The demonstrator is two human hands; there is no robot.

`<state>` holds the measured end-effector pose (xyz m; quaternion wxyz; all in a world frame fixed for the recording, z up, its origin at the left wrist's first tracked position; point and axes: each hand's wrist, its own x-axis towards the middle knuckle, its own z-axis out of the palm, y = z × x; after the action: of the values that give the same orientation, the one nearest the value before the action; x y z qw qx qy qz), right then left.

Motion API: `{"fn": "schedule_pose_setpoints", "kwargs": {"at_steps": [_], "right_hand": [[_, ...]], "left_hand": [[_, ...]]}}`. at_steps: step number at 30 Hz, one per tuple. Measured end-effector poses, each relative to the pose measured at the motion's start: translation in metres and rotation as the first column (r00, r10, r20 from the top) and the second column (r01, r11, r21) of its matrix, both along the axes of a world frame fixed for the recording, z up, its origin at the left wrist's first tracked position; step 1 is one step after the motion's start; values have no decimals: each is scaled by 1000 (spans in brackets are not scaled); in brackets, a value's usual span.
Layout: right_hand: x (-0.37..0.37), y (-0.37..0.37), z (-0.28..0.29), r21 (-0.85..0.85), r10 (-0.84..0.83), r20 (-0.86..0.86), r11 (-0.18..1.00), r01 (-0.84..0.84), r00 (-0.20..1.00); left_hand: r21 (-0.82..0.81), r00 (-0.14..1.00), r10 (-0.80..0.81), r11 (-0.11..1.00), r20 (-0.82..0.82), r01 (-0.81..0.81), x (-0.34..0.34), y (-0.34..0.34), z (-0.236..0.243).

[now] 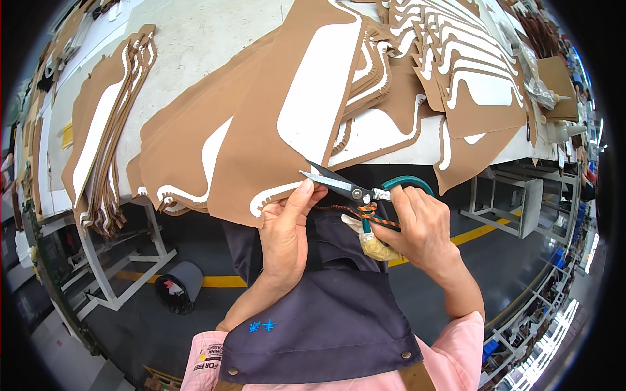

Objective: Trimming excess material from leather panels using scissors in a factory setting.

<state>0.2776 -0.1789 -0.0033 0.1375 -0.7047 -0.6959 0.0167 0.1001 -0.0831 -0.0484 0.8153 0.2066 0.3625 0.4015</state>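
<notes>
A large brown sheet piece with white shaped patches point(251, 133) lies over the table's front edge. My left hand point(290, 225) pinches its lower right edge between thumb and fingers. In my right hand point(420, 225) is a pair of scissors point(355, 193) with green handles, wrapped in orange-black cord and pale tape. The scissor blades are apart, their tips at the sheet's edge just above my left thumb. Beneath the held piece more brown pieces point(176, 133) lie stacked to its left.
Fanned brown-and-white pieces point(479, 72) cover the table's right side, and a narrow stack point(107, 124) lies at the left. A squeeze bottle point(564, 131) stands at the right end. Below are metal table legs point(117, 270) and a dark bin point(179, 287).
</notes>
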Motion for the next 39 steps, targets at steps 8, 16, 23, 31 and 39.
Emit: {"fn": "schedule_pose_setpoints", "kwargs": {"at_steps": [8,16,23,31,39], "right_hand": [[0,1,2,-3,50,14,999,-50,999],[-8,7,-10,42,-83,-440,993,113,894],[-37,115,11,-155,-152,-988,923,352,-36],[-63,260,-10,12,100,-970,930,368,-222],[-128,335,25,225,214,-970,969,104,112]], "left_hand": [[11,1000,10,1000,-14,-10,0,1,5],[78,998,14,997,-57,-9,-5,19,23],[87,1000,30,996,-5,-29,-47,40,47],[290,902,305,932,-307,-217,-184,97,36],[547,781,563,757,-269,-358,-321,235,18]]}}
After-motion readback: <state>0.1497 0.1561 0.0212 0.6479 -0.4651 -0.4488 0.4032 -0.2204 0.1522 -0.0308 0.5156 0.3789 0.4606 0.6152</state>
